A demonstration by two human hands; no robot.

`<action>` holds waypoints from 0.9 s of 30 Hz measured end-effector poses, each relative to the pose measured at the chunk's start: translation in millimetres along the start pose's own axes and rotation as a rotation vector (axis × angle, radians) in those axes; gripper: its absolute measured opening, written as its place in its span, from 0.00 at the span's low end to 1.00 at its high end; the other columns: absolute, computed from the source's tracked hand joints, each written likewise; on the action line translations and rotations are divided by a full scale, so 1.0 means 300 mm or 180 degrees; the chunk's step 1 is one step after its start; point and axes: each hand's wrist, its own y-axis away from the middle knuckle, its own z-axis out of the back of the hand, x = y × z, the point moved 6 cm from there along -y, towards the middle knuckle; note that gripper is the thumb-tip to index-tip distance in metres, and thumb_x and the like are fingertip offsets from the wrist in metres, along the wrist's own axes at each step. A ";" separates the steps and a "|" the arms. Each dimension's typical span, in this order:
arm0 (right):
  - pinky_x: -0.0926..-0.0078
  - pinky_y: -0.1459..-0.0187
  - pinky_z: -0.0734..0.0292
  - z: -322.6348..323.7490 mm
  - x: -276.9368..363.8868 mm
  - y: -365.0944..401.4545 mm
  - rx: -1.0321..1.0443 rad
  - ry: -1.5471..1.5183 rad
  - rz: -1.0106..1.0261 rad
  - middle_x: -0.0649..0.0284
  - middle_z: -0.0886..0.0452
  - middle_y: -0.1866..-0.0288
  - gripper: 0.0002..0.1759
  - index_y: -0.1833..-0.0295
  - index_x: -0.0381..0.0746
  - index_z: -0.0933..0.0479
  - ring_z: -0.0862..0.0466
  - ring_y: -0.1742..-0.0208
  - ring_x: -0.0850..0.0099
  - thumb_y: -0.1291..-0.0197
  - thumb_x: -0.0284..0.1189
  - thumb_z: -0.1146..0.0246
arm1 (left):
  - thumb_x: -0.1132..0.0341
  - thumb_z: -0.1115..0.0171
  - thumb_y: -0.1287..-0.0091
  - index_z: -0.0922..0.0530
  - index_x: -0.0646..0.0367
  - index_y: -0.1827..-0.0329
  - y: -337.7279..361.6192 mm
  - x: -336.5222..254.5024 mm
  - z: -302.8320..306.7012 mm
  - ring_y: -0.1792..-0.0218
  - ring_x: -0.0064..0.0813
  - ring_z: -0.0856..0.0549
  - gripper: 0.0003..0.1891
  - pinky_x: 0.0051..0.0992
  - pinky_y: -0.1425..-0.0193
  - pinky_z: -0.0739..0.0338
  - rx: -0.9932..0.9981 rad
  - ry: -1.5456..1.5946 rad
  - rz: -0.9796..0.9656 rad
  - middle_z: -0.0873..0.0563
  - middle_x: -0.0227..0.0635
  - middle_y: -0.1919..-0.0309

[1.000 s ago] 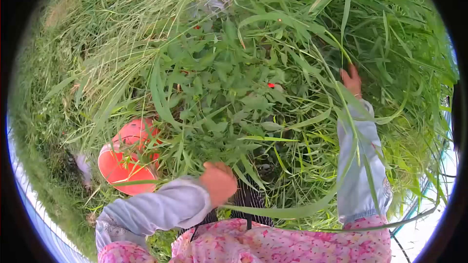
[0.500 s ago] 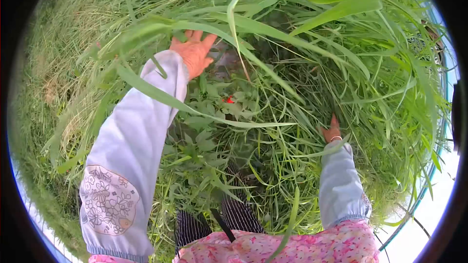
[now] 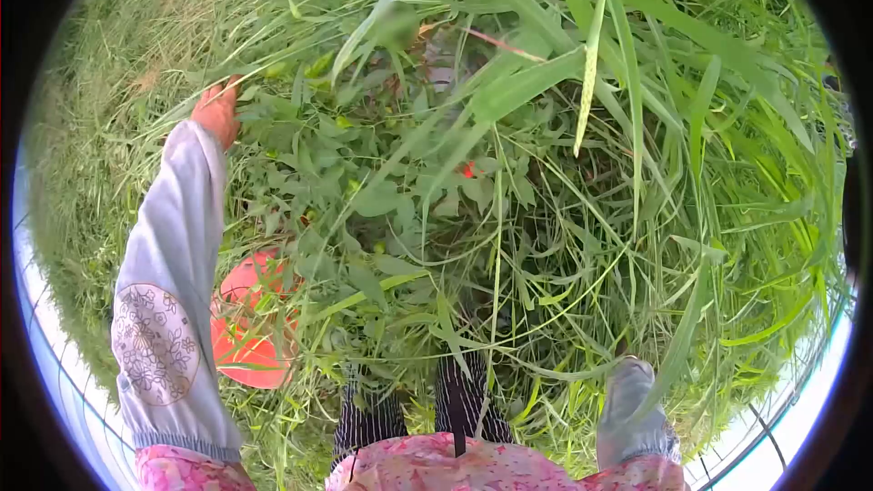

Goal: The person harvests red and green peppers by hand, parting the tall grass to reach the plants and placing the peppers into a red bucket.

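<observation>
touching grass [image 3: 168, 82] with left hand [image 3: 216, 116], right hand [image 3: 622, 347] (mostly hidden)

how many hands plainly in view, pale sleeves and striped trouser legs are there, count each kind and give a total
Hands plainly in view: 1, the left hand
Pale sleeves: 2, the left sleeve and the right sleeve
Striped trouser legs: 2, the left trouser leg and the right trouser leg
Total: 5

Long grass blades [image 3: 523, 91] cross above the leafy plants [image 3: 375, 200], obstructing reach.
</observation>
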 end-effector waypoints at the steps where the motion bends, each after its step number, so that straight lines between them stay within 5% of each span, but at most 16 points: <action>1: 0.65 0.46 0.31 -0.004 0.006 0.010 0.0030 -0.0015 -0.0004 0.49 0.30 0.45 0.37 0.34 0.39 0.41 0.28 0.47 0.55 0.50 0.31 0.34 | 0.63 0.37 0.41 0.44 0.57 0.32 0.004 -0.011 0.019 0.38 0.49 0.32 0.35 0.37 0.34 0.36 0.0087 -0.0005 0.0003 0.31 0.52 0.41; 6: 0.66 0.51 0.28 -0.017 0.161 -0.025 -0.0145 -0.0093 0.0169 0.51 0.27 0.50 0.33 0.36 0.41 0.38 0.25 0.52 0.57 0.49 0.29 0.35 | 0.63 0.39 0.41 0.33 0.56 0.37 0.016 -0.034 0.088 0.40 0.45 0.30 0.27 0.35 0.36 0.34 -0.1045 0.0945 -0.0547 0.28 0.45 0.41; 9: 0.67 0.54 0.26 0.044 0.226 -0.091 -0.0264 -0.0136 0.0321 0.53 0.25 0.52 0.31 0.38 0.41 0.36 0.23 0.55 0.58 0.48 0.28 0.36 | 0.63 0.40 0.41 0.28 0.54 0.41 -0.004 -0.081 0.168 0.42 0.44 0.27 0.23 0.34 0.38 0.31 -0.0895 0.1344 -0.0313 0.26 0.44 0.42; 13: 0.67 0.58 0.24 0.181 0.305 0.004 -0.0221 0.0038 0.0558 0.54 0.22 0.56 0.27 0.39 0.42 0.33 0.21 0.60 0.60 0.47 0.27 0.37 | 0.63 0.41 0.39 0.20 0.57 0.54 0.075 -0.176 0.316 0.54 0.47 0.20 0.13 0.36 0.49 0.25 -0.1442 0.1629 -0.0848 0.18 0.44 0.56; 14: 0.67 0.58 0.23 0.227 0.347 0.085 -0.0128 0.0154 0.0697 0.55 0.21 0.57 0.27 0.39 0.42 0.33 0.20 0.61 0.60 0.46 0.26 0.37 | 0.64 0.41 0.40 0.19 0.59 0.61 0.127 -0.233 0.389 0.63 0.46 0.18 0.10 0.37 0.58 0.24 -0.1261 0.1646 -0.0811 0.17 0.43 0.66; 16: 0.68 0.60 0.22 0.313 0.544 0.297 0.0120 0.0530 0.1533 0.56 0.20 0.58 0.25 0.40 0.43 0.32 0.19 0.63 0.61 0.46 0.26 0.37 | 0.63 0.41 0.40 0.19 0.60 0.65 0.240 -0.383 0.510 0.68 0.45 0.18 0.09 0.36 0.64 0.24 -0.1407 0.1985 -0.1346 0.17 0.42 0.70; 18: 0.69 0.66 0.20 0.364 0.854 0.571 -0.0220 0.1366 0.3325 0.58 0.18 0.63 0.21 0.43 0.43 0.28 0.17 0.69 0.63 0.44 0.25 0.38 | 0.68 0.38 0.41 0.20 0.63 0.65 0.285 -0.553 0.545 0.70 0.42 0.18 0.07 0.32 0.65 0.25 -0.0990 0.2792 -0.2054 0.18 0.42 0.71; 19: 0.72 0.64 0.21 0.399 1.014 0.670 0.0116 0.0509 0.3486 0.57 0.18 0.61 0.18 0.45 0.41 0.27 0.17 0.65 0.66 0.42 0.24 0.41 | 0.67 0.39 0.40 0.20 0.64 0.66 0.276 -0.646 0.539 0.70 0.41 0.18 0.07 0.30 0.67 0.25 -0.0540 0.2411 -0.2232 0.18 0.41 0.72; 22: 0.74 0.52 0.25 0.408 1.387 0.750 0.0941 -0.1223 0.3570 0.55 0.21 0.54 0.16 0.45 0.36 0.27 0.19 0.55 0.66 0.40 0.19 0.46 | 0.54 0.35 0.44 0.26 0.56 0.45 0.148 -0.800 0.284 0.47 0.44 0.24 0.25 0.41 0.46 0.31 0.0113 0.0693 -0.1920 0.23 0.46 0.49; 24: 0.67 0.41 0.31 0.410 1.593 0.733 -0.0030 -0.1172 0.4417 0.51 0.28 0.42 0.23 0.40 0.39 0.32 0.26 0.41 0.56 0.43 0.22 0.43 | 0.48 0.34 0.47 0.36 0.51 0.34 0.134 -0.784 0.169 0.37 0.47 0.32 0.38 0.50 0.37 0.41 0.0684 -0.0048 -0.1553 0.31 0.48 0.39; 26: 0.61 0.36 0.37 0.344 1.705 0.623 -0.0642 -0.0398 0.4397 0.51 0.37 0.34 0.33 0.35 0.45 0.37 0.35 0.35 0.51 0.48 0.27 0.38 | 0.46 0.33 0.48 0.48 0.48 0.27 0.170 -0.720 0.117 0.33 0.48 0.37 0.48 0.53 0.35 0.45 0.1409 -0.0448 -0.1227 0.38 0.48 0.33; 27: 0.61 0.36 0.37 0.300 1.711 0.539 -0.0684 -0.0357 0.4101 0.51 0.38 0.33 0.33 0.34 0.45 0.37 0.35 0.35 0.51 0.48 0.28 0.37 | 0.46 0.33 0.48 0.46 0.50 0.28 0.195 -0.687 0.053 0.38 0.47 0.31 0.46 0.53 0.35 0.45 0.1169 -0.0446 -0.1281 0.34 0.47 0.36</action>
